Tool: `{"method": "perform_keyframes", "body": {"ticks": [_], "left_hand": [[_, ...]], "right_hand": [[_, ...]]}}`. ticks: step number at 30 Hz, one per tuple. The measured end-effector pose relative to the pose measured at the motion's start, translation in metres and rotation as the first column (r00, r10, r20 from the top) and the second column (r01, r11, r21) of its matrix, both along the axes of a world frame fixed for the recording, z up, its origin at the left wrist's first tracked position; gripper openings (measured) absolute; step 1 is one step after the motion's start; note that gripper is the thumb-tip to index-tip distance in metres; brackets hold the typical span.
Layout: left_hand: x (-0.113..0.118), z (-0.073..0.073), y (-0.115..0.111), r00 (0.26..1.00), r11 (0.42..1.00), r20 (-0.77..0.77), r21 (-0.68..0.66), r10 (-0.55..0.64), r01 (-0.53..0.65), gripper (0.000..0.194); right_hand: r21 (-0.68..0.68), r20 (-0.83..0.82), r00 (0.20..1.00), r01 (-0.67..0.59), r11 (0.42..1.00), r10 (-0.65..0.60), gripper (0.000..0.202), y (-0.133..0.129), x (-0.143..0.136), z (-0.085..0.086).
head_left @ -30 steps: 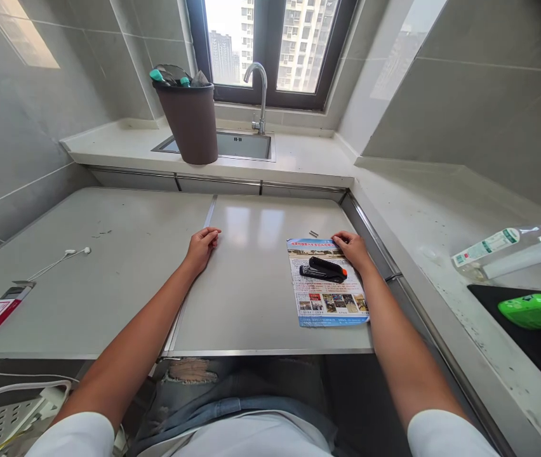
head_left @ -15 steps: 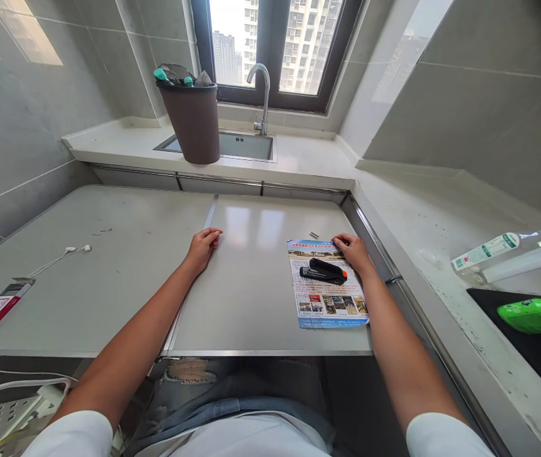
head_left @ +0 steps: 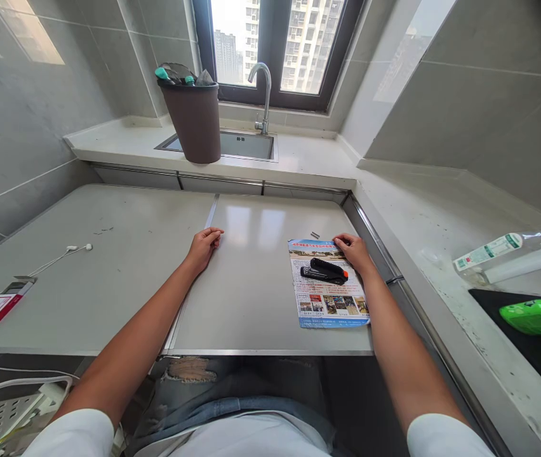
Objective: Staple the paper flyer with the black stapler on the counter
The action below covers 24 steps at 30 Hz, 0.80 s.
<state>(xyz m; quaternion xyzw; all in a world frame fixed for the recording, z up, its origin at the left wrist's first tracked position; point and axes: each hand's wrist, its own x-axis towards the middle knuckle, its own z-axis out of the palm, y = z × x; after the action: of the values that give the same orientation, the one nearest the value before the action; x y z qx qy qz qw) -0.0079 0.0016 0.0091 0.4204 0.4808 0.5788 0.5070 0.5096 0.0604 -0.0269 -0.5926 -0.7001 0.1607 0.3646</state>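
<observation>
My left hand [head_left: 204,247] rests on the folding table [head_left: 246,285] by the seam, fingers curled together with nothing visible in them. At the upper right corner of a printed leaflet [head_left: 325,311] lies my right hand [head_left: 352,251], its fingers bent and drawn together; no object shows in its grip. The leaflet is flat, with blue bands, text and small photos. On top of it lies a black stapler [head_left: 325,271] with an orange-red tip, just left of my right hand and apart from it. Small strips of staples [head_left: 315,235] lie beyond the leaflet's top edge.
White earphones [head_left: 80,248] and a red-and-white box [head_left: 1,304] lie on the table's left half. A brown bin [head_left: 192,124] stands beside the sink [head_left: 251,146] and faucet [head_left: 265,95]. Along the right counter are a clear bottle [head_left: 489,251] and a green packet [head_left: 537,315].
</observation>
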Motion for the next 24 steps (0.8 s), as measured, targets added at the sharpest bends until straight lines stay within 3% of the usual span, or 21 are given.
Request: {"method": "perform_keyframes", "body": {"ticks": [10,17,24], "left_hand": [[-0.001,-0.004,0.003,1.000,1.000,-0.001,0.012,0.005,-0.005,0.024],[0.000,-0.001,0.000,1.000,1.000,-0.013,-0.006,0.013,-0.013,0.023],[0.000,-0.002,0.001,1.000,1.000,-0.025,-0.001,0.005,-0.005,0.021]], "right_hand": [[0.003,0.047,0.999,0.011,1.000,-0.011,0.035,-0.002,-0.005,0.003],[0.152,0.364,0.931,-0.031,0.988,-0.027,0.048,-0.009,-0.029,0.010],[-0.035,0.502,0.851,-0.156,0.987,0.152,0.064,0.001,-0.038,-0.007]]}}
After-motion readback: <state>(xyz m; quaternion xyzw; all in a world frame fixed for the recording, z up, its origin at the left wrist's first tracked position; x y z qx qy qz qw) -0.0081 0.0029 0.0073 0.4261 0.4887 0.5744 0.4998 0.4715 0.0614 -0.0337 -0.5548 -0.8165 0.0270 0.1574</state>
